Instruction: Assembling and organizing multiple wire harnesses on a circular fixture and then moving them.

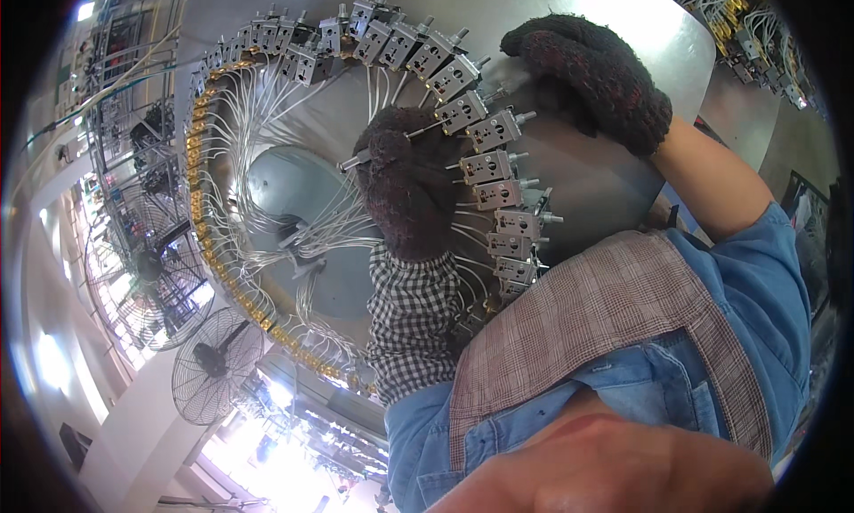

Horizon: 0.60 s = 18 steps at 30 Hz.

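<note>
My left hand (407, 188), in a dark knitted glove and a checked sleeve, is closed around a thin metal rod (358, 161) with a thicker silver end. The rod's slim tip points at the ring's metal blocks. Small silver blocks (487, 166) with holes and protruding pins line the right and upper side of a large ring, just right of this hand. My right hand (598, 79), gloved too, hovers over the metal surface outside the ring. Its fingers stretch leftward near the upper right blocks, and I see nothing held in it.
White wires (334, 237) run inward from the ring to its middle, above a round grey plate (294, 180). Brass-coloured fittings (197, 175) line the ring's left side. More wired parts (756, 46) lie at the upper right. Fans (213, 362) stand at the lower left.
</note>
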{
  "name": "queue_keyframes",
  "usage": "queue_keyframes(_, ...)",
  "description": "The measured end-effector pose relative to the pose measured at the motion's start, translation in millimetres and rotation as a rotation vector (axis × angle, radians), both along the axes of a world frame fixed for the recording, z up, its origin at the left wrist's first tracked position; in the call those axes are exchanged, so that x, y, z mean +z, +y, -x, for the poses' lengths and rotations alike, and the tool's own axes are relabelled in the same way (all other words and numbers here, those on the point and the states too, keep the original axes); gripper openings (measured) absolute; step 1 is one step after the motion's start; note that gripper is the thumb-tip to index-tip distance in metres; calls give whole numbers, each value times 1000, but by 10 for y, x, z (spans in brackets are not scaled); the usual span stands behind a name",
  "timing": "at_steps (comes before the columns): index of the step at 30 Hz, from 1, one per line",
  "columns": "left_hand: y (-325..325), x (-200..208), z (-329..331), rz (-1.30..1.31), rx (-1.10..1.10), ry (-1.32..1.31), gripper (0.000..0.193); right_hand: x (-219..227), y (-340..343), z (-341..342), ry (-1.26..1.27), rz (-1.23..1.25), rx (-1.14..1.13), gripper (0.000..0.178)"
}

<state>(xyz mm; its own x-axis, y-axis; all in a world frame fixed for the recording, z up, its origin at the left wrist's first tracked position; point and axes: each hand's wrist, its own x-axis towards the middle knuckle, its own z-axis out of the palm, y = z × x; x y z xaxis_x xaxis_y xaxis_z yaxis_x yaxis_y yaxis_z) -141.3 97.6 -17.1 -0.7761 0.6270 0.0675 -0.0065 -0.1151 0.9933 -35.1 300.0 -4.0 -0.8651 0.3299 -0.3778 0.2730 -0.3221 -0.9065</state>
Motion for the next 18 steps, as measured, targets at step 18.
queue_keyframes(18,-74,208,-94,-150,-18,-437,34,-16,28,-363,47,-15,-195,33)
